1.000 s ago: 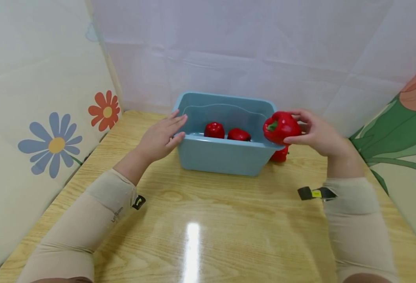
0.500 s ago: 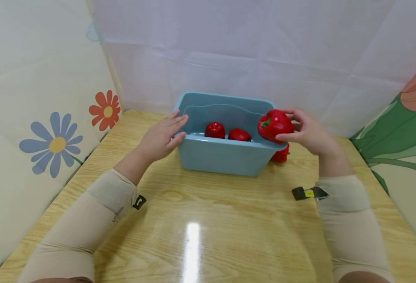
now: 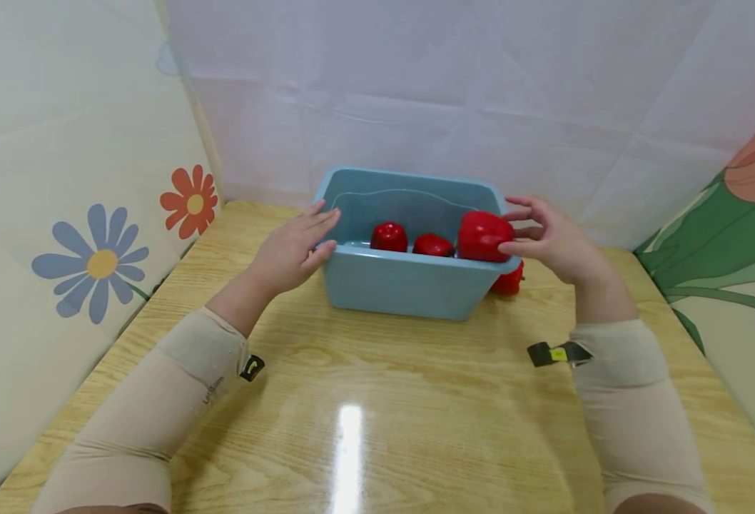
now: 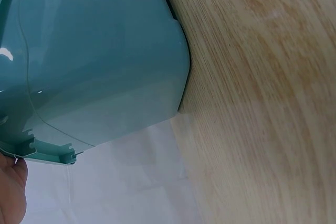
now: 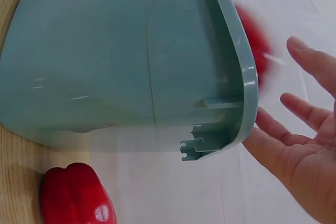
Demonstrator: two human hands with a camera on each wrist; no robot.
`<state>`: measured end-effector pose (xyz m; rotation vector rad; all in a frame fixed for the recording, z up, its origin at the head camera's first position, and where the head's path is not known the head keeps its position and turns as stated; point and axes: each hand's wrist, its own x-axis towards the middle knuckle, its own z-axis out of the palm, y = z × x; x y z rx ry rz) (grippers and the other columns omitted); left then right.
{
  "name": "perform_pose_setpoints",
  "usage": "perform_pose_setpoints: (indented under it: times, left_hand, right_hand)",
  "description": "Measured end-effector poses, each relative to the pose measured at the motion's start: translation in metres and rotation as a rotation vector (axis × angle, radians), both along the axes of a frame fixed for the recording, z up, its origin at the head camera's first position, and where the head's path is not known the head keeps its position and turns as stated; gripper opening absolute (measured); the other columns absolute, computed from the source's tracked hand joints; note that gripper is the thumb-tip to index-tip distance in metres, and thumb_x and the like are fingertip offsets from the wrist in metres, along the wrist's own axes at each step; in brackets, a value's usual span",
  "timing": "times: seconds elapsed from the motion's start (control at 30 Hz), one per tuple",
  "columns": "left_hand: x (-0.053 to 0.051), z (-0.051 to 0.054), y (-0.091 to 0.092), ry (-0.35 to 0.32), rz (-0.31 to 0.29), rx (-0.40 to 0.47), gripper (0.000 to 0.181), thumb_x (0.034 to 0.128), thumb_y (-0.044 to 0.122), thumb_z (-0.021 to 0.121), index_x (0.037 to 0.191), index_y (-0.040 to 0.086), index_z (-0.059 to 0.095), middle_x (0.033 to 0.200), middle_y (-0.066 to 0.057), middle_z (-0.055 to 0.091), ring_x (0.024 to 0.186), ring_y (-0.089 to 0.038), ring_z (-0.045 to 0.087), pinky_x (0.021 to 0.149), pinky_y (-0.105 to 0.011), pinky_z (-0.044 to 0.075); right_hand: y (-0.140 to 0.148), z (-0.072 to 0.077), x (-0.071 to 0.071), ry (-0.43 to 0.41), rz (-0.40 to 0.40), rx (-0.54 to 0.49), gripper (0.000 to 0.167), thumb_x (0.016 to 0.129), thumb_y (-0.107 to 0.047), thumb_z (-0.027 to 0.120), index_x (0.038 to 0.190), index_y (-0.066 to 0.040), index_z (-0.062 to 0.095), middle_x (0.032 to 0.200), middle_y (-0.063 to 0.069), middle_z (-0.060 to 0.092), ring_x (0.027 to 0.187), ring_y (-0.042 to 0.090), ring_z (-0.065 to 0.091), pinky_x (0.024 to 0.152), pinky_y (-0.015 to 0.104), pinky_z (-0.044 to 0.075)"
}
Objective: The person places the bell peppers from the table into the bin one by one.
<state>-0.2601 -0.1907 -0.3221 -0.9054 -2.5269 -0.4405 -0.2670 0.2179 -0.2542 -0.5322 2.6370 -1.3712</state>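
Observation:
A red bell pepper is at the right end of the blue-green plastic bin, just inside the rim. My right hand is beside it, fingers spread; in the right wrist view the pepper is blurred and apart from that hand. My left hand rests at the bin's left rim with fingers extended. Inside the bin lie two more glossy red peppers, one rounded pepper and one lower pepper, both partly hidden by the front wall.
Another red bell pepper lies on the wooden table outside the bin's right end, partly hidden in the head view. A white sheet hangs behind the bin. Flower-printed panels stand at both sides.
My right hand has carried the bell pepper left over the bin's right rim and let go of it. The pepper has turned and dropped lower. My left hand has stayed still.

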Motion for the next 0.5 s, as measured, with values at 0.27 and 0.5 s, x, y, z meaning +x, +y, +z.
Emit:
perform_pose_setpoints:
  times: [0.27,0.5]
  left_hand:
    - [-0.0004,-0.0006,0.0000,0.001,0.006,-0.001,0.053,0.0961,0.033,0.042,0.140,0.005,0.036,0.143,-0.008,0.037,0.138,-0.022,0.018,0.109,-0.042,0.021]
    - [-0.0009,-0.0013,-0.0001,0.000,0.006,-0.003,0.053,0.0965,0.035,0.040,0.140,0.004,0.036,0.143,-0.008,0.037,0.138,-0.022,0.019,0.109,-0.042,0.022]
  right_hand:
    - [0.0013,-0.0018,0.0008,-0.010,0.013,-0.009,0.062,0.084,-0.019,0.066,0.138,-0.014,0.035,0.132,0.008,0.042,0.120,0.030,0.046,0.093,0.046,0.043]
    - [0.0017,-0.0042,-0.0006,0.000,0.017,-0.009,0.057,0.084,-0.020,0.066,0.134,-0.012,0.039,0.129,0.006,0.045,0.118,0.028,0.047,0.092,0.041,0.045]
